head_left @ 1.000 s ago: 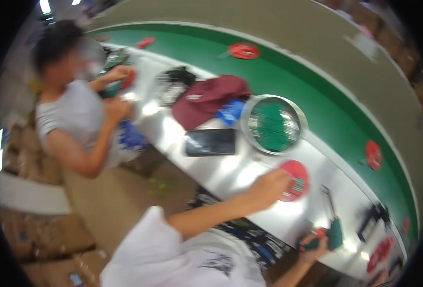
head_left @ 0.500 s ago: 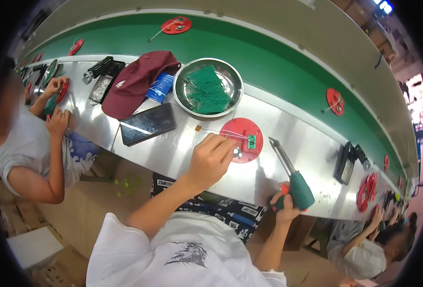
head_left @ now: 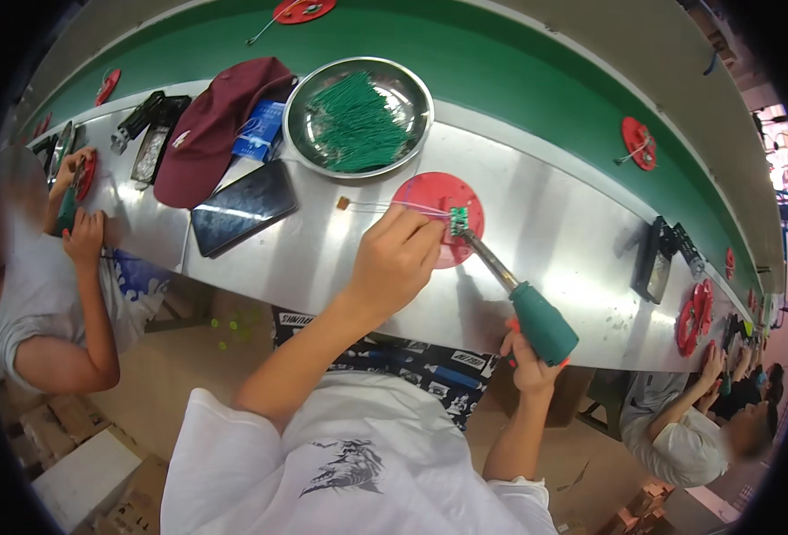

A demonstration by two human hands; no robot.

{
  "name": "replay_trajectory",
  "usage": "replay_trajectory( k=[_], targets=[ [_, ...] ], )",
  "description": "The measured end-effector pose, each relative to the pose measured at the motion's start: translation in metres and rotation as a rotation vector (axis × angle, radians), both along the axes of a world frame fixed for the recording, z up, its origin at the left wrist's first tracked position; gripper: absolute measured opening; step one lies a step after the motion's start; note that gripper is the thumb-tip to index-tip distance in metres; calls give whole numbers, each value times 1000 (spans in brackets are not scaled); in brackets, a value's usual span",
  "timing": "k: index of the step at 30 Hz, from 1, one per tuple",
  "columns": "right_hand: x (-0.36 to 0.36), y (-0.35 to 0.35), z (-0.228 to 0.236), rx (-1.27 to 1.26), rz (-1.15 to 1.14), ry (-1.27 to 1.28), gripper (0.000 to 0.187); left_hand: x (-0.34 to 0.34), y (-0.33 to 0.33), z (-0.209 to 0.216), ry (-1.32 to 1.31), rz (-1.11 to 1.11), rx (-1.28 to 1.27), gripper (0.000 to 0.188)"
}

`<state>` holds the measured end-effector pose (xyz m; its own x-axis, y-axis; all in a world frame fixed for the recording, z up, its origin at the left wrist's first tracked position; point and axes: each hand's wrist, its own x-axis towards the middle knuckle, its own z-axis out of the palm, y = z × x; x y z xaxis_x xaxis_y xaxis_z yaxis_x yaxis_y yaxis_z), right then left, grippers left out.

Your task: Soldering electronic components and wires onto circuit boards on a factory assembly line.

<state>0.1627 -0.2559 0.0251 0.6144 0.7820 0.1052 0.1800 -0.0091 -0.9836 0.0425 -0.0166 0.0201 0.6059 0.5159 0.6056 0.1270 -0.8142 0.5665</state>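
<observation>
My right hand [head_left: 534, 364] grips the green handle of a soldering iron [head_left: 541, 323]. The metal tip reaches the lower edge of a small green circuit board [head_left: 459, 219]; whether it touches cannot be made out. That board lies on a red round disc [head_left: 429, 189] on the metal bench. My left hand [head_left: 398, 257] is closed over the disc's left part, thumb and fingers pinched at thin pale wires [head_left: 380, 209] beside the board. The fingertips partly hide the wires, which end at a small brown piece [head_left: 344, 203] on the left.
A steel bowl [head_left: 291, 147] of green wires stands behind, beside a maroon cap [head_left: 224, 125], blue box [head_left: 260, 132] and dark phone [head_left: 244, 207]. Red discs [head_left: 639, 143] lie on the green belt [head_left: 519, 80]. Co-workers sit left and right; black holders [head_left: 657, 259] stand on the bench.
The soldering iron has swung left and its tip has come from beside the disc to the circuit board. My left hand stays pinched at the wires. The whole view has shifted.
</observation>
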Motion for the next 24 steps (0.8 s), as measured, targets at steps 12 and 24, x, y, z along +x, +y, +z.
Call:
replay_trajectory(
  k=[12,24],
  targets=[
    [0,12,10,26,-24,101,33,-1,4,-5,-18,-41,-21,14],
    [13,5,-6,269,-262,203,47,1,3,-5,-7,-35,-21,12]
  ],
)
